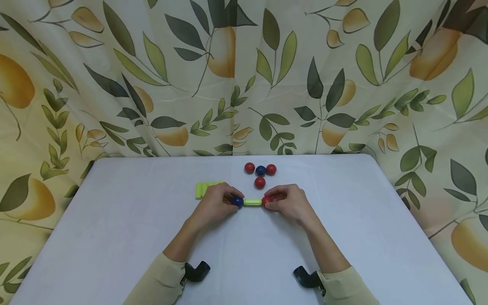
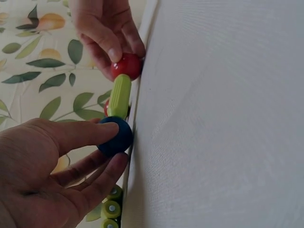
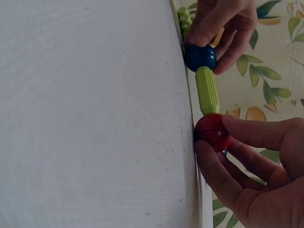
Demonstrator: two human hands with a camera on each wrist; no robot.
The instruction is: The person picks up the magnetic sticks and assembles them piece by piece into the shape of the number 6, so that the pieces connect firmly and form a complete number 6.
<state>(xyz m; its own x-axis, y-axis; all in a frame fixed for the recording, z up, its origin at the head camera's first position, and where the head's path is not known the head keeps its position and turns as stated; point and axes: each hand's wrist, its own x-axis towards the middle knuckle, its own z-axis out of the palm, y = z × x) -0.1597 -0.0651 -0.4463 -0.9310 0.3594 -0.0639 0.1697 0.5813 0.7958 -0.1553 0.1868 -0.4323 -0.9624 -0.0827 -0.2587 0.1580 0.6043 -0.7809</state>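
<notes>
A lime-green ribbed rod [image 1: 252, 203] lies crosswise between my hands in the head view, with a blue ball [image 1: 238, 202] at its left end and a red ball [image 1: 266, 201] at its right end. My left hand [image 1: 218, 202] pinches the blue ball between thumb and fingers. On the other side, my right hand [image 1: 288, 202] pinches the red ball the same way. Both wrist views show the rod [image 2: 120, 96] meeting a ball at each end, forming one straight piece close over the white table. Neither palm shows in the head view.
Beyond the hands sit several loose balls: a blue one [image 1: 261, 170] among red ones [image 1: 260, 182]. A row of green rods [image 1: 202, 190] lies behind my left hand, partly hidden by it. The white table [image 1: 244, 262] ends at a leaf-patterned curtain [image 1: 244, 101].
</notes>
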